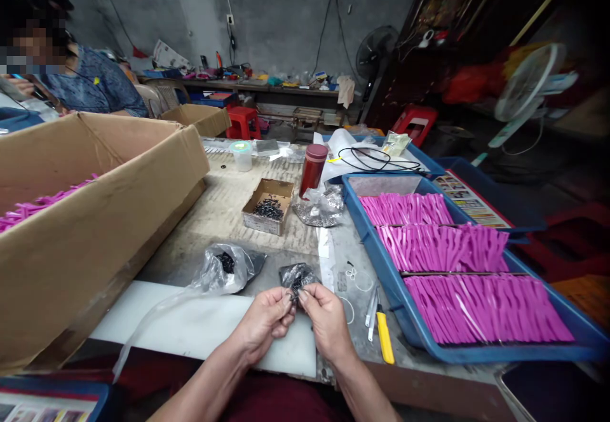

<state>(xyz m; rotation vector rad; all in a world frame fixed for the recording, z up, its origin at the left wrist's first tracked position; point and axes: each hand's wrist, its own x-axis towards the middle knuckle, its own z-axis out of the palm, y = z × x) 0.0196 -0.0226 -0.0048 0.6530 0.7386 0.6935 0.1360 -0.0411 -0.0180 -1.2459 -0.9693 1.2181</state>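
Both my hands meet at the near edge of a small clear plastic bag point(299, 274) full of small black parts. My left hand point(267, 321) is closed, thumb and fingers pinching the bag's left side. From the right, my right hand point(328, 320) pinches it too, fingertips almost touching those of the left. Just what lies between the fingertips is partly hidden. A white sheet point(200, 326) lies on the table under my left hand. To its upper left rests another clear bag point(223, 269), slack, with black pieces inside.
An open cardboard tray point(265, 225) holds small dark screws. A red-brown cylinder point(313, 166) stands behind a crumpled bag of metal parts point(319, 207). A yellow-handled tool point(384, 338) lies beside a blue crate point(429, 346) of pink strips. A large cardboard box point(109, 225) stands left; a person sits beyond.
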